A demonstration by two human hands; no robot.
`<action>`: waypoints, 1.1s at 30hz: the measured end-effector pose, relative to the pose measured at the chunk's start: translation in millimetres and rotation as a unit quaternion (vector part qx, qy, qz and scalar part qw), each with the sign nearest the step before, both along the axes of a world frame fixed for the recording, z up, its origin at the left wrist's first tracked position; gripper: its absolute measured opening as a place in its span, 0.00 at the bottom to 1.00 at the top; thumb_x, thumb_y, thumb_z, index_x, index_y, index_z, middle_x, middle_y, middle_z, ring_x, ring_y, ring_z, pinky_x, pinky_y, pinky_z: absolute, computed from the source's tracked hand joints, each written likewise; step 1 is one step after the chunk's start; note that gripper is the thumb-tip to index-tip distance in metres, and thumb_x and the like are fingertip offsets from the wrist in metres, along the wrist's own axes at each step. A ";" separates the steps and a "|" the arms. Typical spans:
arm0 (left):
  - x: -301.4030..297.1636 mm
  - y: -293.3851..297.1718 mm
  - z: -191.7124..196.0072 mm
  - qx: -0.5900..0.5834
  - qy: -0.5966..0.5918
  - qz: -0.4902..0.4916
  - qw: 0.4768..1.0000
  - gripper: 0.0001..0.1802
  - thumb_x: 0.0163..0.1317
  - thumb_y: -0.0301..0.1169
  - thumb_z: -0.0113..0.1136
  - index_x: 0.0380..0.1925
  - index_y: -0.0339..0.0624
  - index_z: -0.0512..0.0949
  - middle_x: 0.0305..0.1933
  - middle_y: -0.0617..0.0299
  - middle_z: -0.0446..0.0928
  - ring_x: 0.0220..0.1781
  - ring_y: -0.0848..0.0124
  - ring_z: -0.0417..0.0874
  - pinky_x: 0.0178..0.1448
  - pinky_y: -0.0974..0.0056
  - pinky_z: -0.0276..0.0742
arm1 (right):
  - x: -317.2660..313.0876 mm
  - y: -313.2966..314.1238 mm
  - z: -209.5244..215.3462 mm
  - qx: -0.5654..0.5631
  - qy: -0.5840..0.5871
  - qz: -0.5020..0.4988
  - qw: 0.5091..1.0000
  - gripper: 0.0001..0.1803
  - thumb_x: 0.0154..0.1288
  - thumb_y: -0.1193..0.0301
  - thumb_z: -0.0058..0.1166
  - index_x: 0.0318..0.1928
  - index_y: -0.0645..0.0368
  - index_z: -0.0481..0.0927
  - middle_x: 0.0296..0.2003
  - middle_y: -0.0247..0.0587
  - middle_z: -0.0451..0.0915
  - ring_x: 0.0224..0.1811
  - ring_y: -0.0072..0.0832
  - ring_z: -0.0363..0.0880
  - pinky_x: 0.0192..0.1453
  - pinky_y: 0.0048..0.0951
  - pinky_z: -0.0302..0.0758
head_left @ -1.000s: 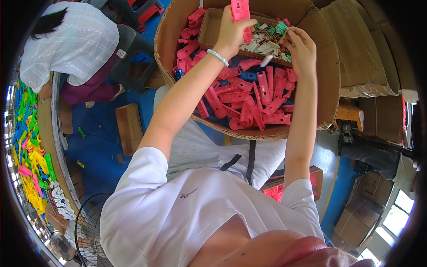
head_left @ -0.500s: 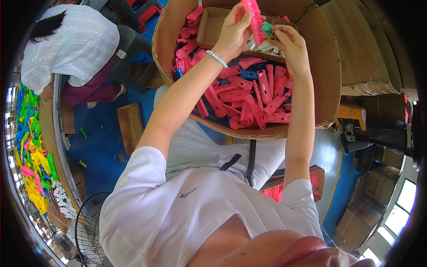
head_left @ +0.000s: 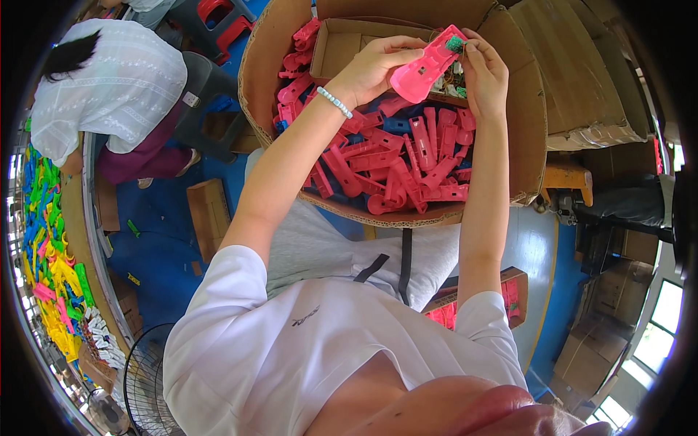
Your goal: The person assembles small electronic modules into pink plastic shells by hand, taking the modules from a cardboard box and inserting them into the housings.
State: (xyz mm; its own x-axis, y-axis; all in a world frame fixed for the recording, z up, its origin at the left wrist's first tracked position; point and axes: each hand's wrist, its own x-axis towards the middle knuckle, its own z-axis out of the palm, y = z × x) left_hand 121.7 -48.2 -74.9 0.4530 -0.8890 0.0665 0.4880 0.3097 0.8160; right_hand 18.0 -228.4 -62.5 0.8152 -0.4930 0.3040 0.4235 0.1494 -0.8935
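"What is at the centre of the scene?"

"A pink casing (head_left: pixel 419 78), raised above the far edge of a large cardboard carton (head_left: pixel 529 109). Its flared end tilts down toward the carton's near edge, its narrow end toward the far right corner. A green piece (head_left: pixel 454 44) sits at that narrow end."

"And the hands?"

"The left hand (head_left: pixel 378 67), a beaded bracelet (head_left: pixel 334 102) at its wrist, grasps the casing by its left side. The right hand (head_left: pixel 487 78) curls at the narrow end, fingertips up against the green piece; whether they pinch it or merely press, I cannot tell."

"What lies beneath?"

"A shallow cardboard tray (head_left: pixel 340 52) along the carton's far edge, with small white and green parts (head_left: pixel 458 89) at its right end. From there to the carton's near edge, more pink casings (head_left: pixel 378 156) lie heaped, blue pieces (head_left: pixel 396 124) showing between them."

"Beyond the carton?"

"Past its left edge, a co-worker in a white top (head_left: pixel 109 87) sits by a bench strewn with yellow, green, blue and pink pieces (head_left: pixel 64 272). Off the carton's near right corner, a smaller box (head_left: pixel 518 280) holds pink pieces, partly hidden by the right sleeve."
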 end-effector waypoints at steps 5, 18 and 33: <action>-5.5 -3.7 -2.9 -0.071 0.017 0.094 0.993 0.20 0.63 0.24 0.60 0.56 0.34 0.72 0.48 0.53 0.80 0.49 0.68 0.82 0.53 0.63 0.80 | -10.1 3.7 7.6 -0.007 0.050 -0.030 0.998 0.10 0.71 0.74 0.52 0.47 0.68 0.77 0.42 0.39 0.79 0.42 0.24 0.78 0.49 0.26 0.76; -13.0 -12.4 -9.2 -0.106 0.030 0.126 0.986 0.19 0.67 0.22 0.54 0.58 0.37 0.71 0.55 0.54 0.76 0.55 0.68 0.79 0.60 0.63 0.75 | -2.4 32.4 3.2 -0.127 0.149 -0.007 0.981 0.09 0.69 0.75 0.54 0.45 0.68 0.79 0.34 0.35 0.80 0.32 0.18 0.75 0.39 0.21 0.73; -17.6 -12.4 -12.9 -0.115 -0.055 0.203 0.971 0.15 0.66 0.18 0.51 0.51 0.35 0.79 0.56 0.59 0.76 0.52 0.74 0.77 0.57 0.69 0.74 | 2.1 42.5 -0.7 -0.177 0.153 -0.108 0.966 0.11 0.66 0.71 0.58 0.43 0.67 0.81 0.30 0.34 0.81 0.27 0.17 0.74 0.30 0.20 0.72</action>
